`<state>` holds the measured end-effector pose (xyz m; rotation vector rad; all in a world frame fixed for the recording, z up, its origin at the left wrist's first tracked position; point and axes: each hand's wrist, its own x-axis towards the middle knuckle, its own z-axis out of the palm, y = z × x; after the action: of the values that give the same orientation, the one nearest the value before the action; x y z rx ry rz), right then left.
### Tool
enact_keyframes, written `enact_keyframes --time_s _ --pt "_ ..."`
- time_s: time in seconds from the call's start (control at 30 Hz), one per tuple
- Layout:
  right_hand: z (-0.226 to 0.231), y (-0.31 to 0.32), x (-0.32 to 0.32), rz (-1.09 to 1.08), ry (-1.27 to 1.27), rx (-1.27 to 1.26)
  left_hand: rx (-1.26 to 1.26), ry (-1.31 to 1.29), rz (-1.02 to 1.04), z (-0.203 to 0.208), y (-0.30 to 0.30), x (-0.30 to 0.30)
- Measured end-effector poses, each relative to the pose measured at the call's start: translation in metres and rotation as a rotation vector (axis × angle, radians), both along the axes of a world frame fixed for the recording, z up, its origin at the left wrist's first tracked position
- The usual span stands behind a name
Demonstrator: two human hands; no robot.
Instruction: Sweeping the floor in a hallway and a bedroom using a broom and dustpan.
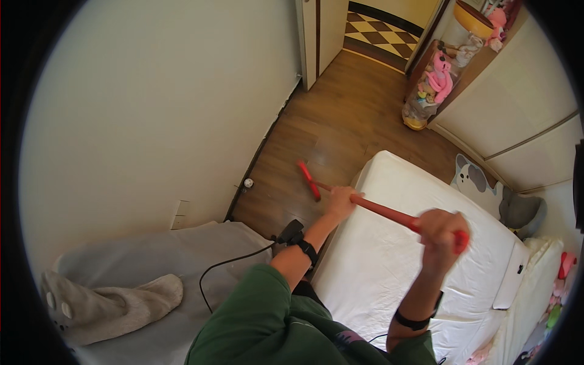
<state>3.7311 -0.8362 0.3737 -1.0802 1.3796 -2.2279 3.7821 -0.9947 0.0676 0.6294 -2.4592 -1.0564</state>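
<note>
Both my hands are wrapped round the long red handle of a broom [389, 212], which slants from the upper left to the right. My left hand [342, 201] is closed on the lower part of the handle, beside the edge of the white bed. My right hand [439, 228] grips it near its top end, above the mattress, and looks slightly blurred. Down on the wooden floor [328, 115] is the narrow red broom head [309, 180], left of the bed; its bristles barely show.
A white bed [420, 194] fills the right side. At the lower left lies a grey-covered surface [219, 249] with a plush animal [121, 304]. A small white ball [247, 182] sits by the wall [164, 103]. A clear toy-filled cylinder [435, 79] stands near the open doorway [383, 33].
</note>
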Motion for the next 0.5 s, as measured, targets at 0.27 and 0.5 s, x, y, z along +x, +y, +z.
enact_keyframes --time_s 0.27,0.5 --pt "0.027 -0.056 -0.002 0.298 -0.128 -0.062 0.125 -0.176 0.158 0.057 -0.026 0.101" --pt "-0.062 -0.203 0.061 0.559 -0.237 0.164 0.116 -0.223 0.451 -0.026 -0.123 0.222"
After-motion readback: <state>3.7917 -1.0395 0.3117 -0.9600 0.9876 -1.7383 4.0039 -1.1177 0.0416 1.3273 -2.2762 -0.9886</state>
